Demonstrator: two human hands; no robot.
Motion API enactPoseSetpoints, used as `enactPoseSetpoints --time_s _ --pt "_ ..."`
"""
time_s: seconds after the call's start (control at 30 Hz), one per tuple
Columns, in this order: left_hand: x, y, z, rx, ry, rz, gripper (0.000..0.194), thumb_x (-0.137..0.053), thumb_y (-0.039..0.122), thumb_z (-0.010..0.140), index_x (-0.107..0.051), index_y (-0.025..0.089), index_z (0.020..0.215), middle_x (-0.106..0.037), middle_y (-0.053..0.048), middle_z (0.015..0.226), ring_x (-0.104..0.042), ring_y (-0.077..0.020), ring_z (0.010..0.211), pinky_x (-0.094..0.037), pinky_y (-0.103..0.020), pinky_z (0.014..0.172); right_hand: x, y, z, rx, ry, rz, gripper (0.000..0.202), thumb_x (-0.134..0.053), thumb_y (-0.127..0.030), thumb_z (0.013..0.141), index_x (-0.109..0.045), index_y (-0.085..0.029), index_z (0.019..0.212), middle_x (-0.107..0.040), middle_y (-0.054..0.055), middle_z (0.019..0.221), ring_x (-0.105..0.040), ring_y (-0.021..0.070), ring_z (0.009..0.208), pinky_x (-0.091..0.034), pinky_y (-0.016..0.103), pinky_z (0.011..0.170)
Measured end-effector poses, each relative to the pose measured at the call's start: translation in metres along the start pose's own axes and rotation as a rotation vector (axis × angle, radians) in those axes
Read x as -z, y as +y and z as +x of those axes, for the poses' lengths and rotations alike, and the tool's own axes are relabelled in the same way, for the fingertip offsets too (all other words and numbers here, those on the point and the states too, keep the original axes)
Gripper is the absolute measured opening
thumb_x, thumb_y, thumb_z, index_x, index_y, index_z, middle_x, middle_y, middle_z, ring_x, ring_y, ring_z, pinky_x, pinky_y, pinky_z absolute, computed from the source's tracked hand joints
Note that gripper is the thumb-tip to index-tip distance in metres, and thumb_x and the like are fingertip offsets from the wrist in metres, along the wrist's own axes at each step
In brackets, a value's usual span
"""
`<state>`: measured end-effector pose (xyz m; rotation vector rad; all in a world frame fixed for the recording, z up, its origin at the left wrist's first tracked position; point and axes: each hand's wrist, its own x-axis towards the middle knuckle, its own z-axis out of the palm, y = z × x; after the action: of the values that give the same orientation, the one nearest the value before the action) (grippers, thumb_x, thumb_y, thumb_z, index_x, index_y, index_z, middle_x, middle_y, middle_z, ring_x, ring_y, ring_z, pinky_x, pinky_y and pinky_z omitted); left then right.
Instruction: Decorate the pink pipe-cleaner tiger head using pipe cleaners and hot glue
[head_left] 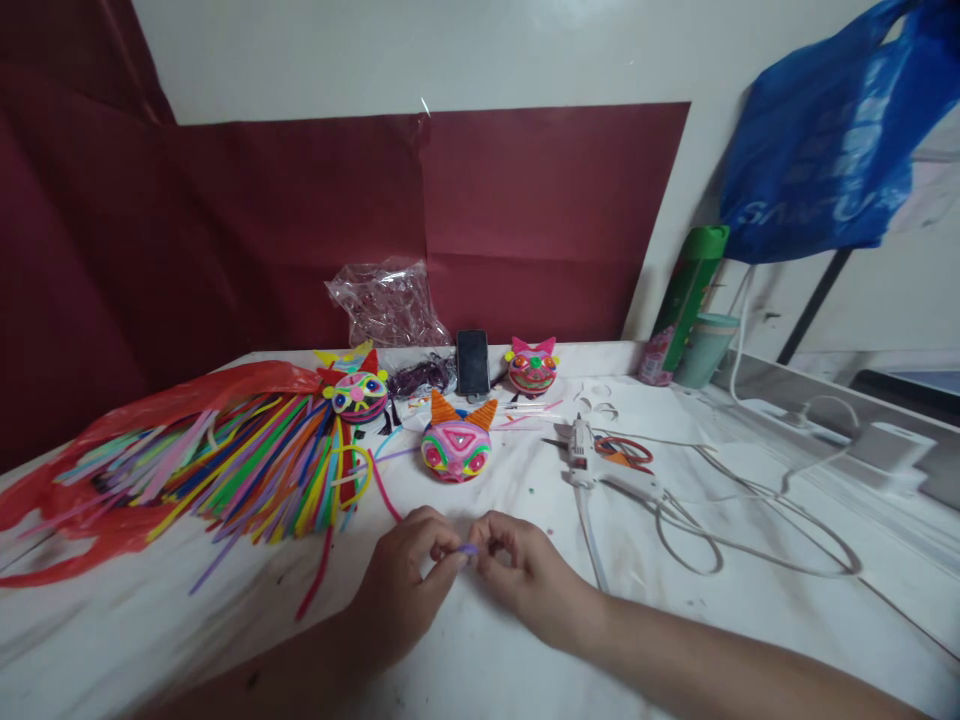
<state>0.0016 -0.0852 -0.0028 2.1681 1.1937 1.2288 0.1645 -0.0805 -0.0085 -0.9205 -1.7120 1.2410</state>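
My left hand point(416, 575) and my right hand point(517, 570) meet low over the table, fingertips almost touching. Between them is a short purple pipe cleaner point(469, 549), pinched by the thumb and finger of each hand. Just beyond lies a pink animal head point(456, 448) with orange ears and coloured coils on its face. Farther back are a second head point(358, 396) with red ears, at left, and a third one point(532, 368) with pink ears, at right. A bundle of coloured pipe cleaners point(255, 460) spreads out on my left.
A white glue gun point(589, 455) with a looping cord lies to the right, beside orange-handled scissors point(626, 452). A phone point(472, 363) leans at the back. Red plastic point(217, 388) lies under the pipe cleaners. A green container point(694, 290) and a cup point(705, 350) stand back right.
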Motion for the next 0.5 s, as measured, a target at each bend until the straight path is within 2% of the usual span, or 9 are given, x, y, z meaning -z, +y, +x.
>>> enactPoseSetpoints --time_s 0.1,0.2,0.27,0.37,0.5 --pt "0.002 0.003 0.003 0.111 0.025 -0.085 0.013 -0.055 0.018 0.07 -0.051 0.018 0.058 -0.051 0.002 0.06 -0.05 -0.012 0.06 -0.038 -0.023 0.058 -0.003 -0.001 -0.001 0.012 0.024 0.06 0.019 -0.059 -0.035 0.076 -0.053 -0.018 0.071 -0.048 -0.002 0.065 -0.042 0.0112 0.063 -0.034 0.024 0.059" --pt "0.004 0.002 0.009 0.389 0.016 -0.249 0.014 -0.056 0.027 0.069 -0.051 0.017 0.059 -0.044 0.005 0.053 -0.041 -0.0103 0.052 -0.033 -0.022 0.051 -0.003 -0.001 0.002 0.014 0.081 0.245 0.033 -0.067 -0.043 0.07 -0.052 -0.02 0.088 -0.052 -0.002 0.073 -0.045 0.0112 0.065 -0.036 0.024 0.063" --pt "0.005 -0.001 0.011 0.536 0.007 -0.367 0.019 -0.058 0.034 0.067 -0.052 0.017 0.061 -0.038 0.007 0.049 -0.033 -0.0084 0.047 -0.027 -0.021 0.047 0.0 0.0 0.006 -0.034 0.129 0.326 0.042 -0.069 -0.049 0.066 -0.05 -0.02 0.089 -0.052 -0.002 0.073 -0.044 0.0108 0.063 -0.035 0.024 0.061" --pt "0.004 -0.003 0.012 0.608 0.012 -0.51 0.022 -0.062 0.036 0.063 -0.053 0.016 0.063 -0.039 0.007 0.05 -0.033 -0.0078 0.049 -0.027 -0.021 0.048 0.005 0.003 0.01 -0.123 0.148 0.294 0.043 -0.066 -0.057 0.066 -0.049 -0.019 0.073 -0.047 -0.004 0.061 -0.038 0.01 0.056 -0.031 0.024 0.055" --pt "0.003 -0.004 0.01 0.648 0.032 -0.608 0.021 -0.063 0.034 0.062 -0.052 0.016 0.063 -0.042 0.006 0.052 -0.037 -0.0086 0.052 -0.03 -0.022 0.052 0.007 0.006 0.01 -0.121 0.097 0.247 0.047 -0.054 -0.064 0.072 -0.048 -0.018 0.064 -0.046 -0.003 0.054 -0.039 0.0103 0.054 -0.03 0.025 0.054"
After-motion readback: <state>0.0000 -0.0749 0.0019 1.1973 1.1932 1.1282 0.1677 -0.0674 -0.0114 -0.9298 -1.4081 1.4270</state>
